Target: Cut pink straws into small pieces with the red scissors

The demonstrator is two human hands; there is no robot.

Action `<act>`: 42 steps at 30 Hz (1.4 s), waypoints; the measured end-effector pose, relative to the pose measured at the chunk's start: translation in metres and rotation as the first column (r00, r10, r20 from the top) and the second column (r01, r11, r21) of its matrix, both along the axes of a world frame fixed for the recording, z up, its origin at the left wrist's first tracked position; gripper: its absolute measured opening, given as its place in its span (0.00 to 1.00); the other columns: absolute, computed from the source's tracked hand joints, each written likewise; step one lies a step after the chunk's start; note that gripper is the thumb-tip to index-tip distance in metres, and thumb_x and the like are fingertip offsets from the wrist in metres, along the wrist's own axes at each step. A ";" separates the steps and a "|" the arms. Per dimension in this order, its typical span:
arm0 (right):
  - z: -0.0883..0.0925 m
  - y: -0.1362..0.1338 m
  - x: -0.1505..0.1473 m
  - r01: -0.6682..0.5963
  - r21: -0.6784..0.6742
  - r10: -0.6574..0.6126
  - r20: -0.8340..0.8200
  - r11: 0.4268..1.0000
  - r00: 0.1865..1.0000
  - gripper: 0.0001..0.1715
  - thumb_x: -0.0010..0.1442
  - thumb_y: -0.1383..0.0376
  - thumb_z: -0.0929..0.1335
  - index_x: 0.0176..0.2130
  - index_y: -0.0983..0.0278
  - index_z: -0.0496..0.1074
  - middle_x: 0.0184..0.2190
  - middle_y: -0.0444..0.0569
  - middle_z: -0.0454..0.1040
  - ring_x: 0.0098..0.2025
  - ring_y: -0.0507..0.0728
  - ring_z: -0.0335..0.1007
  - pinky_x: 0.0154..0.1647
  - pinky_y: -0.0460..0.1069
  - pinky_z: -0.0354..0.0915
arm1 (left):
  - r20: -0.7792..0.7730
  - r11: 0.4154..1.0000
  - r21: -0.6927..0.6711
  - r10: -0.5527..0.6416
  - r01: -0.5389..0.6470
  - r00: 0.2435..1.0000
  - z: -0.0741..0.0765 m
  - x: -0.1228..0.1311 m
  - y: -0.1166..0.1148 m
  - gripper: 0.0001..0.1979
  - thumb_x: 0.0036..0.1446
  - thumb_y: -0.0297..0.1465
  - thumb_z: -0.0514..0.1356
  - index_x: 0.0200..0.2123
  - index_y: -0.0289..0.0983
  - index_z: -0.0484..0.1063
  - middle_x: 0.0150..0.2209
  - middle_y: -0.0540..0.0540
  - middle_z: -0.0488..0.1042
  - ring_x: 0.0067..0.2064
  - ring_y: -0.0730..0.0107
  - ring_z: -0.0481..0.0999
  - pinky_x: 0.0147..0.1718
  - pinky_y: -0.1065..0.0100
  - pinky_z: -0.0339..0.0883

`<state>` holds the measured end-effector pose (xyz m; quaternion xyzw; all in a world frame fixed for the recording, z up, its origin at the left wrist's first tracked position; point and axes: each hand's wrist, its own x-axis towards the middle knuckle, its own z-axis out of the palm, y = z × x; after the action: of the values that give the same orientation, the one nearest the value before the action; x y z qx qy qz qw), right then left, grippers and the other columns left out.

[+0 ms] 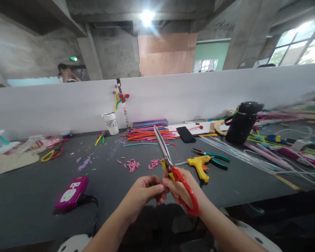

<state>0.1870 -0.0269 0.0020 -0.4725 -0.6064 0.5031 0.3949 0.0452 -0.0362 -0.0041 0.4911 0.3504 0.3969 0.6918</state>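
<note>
My right hand [182,183] holds a pair of scissors [185,189] by its red handle, blades pointing up and away from me. My left hand [148,189] is closed in a pinch, its fingertips meeting those of the right. A small pink piece [164,184] shows between the fingertips, mostly hidden. Just beyond the hands, short pink cut pieces lie in two piles, a left pile [132,165] and a right pile [154,163]. A yellow glue gun [199,166] lies to the right of my right hand, near teal-handled pliers [219,159].
Coloured pipe cleaners [149,133] lie along the white partition [173,94], beside a phone [186,134]. A white cup [110,124] stands left, a black bottle [244,122] right. A purple power strip [72,193] with a cable sits front left. Purple scraps [84,163] are scattered behind it.
</note>
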 end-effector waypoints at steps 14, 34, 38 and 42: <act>-0.010 0.003 0.001 -0.017 0.205 -0.008 0.117 0.979 0.993 0.06 0.49 0.63 0.61 0.24 0.63 0.59 0.16 0.37 0.58 0.13 0.45 0.52 0.14 0.41 0.52 | -0.161 0.974 0.166 0.184 -0.157 0.970 -0.005 0.004 0.004 0.03 0.41 0.26 0.59 0.22 0.32 0.68 0.17 0.51 0.67 0.20 0.77 0.64 0.22 0.73 0.58; -0.025 -0.014 0.006 -0.175 0.553 -0.353 0.711 0.814 0.608 0.23 0.46 0.46 0.62 0.32 0.62 0.61 0.21 0.44 0.68 0.24 0.55 0.63 0.22 0.45 0.48 | 0.155 0.816 0.219 0.511 -0.534 0.845 0.023 -0.026 0.004 0.02 0.44 0.27 0.59 0.23 0.34 0.69 0.22 0.51 0.68 0.23 0.79 0.63 0.24 0.75 0.58; -0.025 -0.014 0.006 -0.188 0.558 -0.362 0.723 0.808 0.588 0.23 0.47 0.46 0.62 0.32 0.63 0.61 0.20 0.44 0.67 0.23 0.55 0.63 0.23 0.45 0.48 | 0.152 0.815 0.222 0.513 -0.535 0.845 0.025 -0.026 0.004 0.03 0.44 0.28 0.59 0.23 0.34 0.69 0.22 0.51 0.68 0.23 0.79 0.63 0.24 0.75 0.58; -0.024 -0.014 0.007 -0.196 0.572 -0.376 0.722 0.796 0.581 0.24 0.48 0.46 0.61 0.32 0.64 0.62 0.22 0.46 0.68 0.24 0.55 0.63 0.23 0.46 0.48 | 0.127 0.813 0.234 0.518 -0.533 0.846 0.025 -0.027 0.004 0.03 0.44 0.28 0.59 0.23 0.33 0.69 0.22 0.50 0.68 0.23 0.78 0.64 0.24 0.74 0.58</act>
<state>0.1939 -0.0410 -0.0220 -0.5304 -0.8163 -0.0087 0.2286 0.0182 -0.0327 0.0204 0.4499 0.3974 0.6287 0.4943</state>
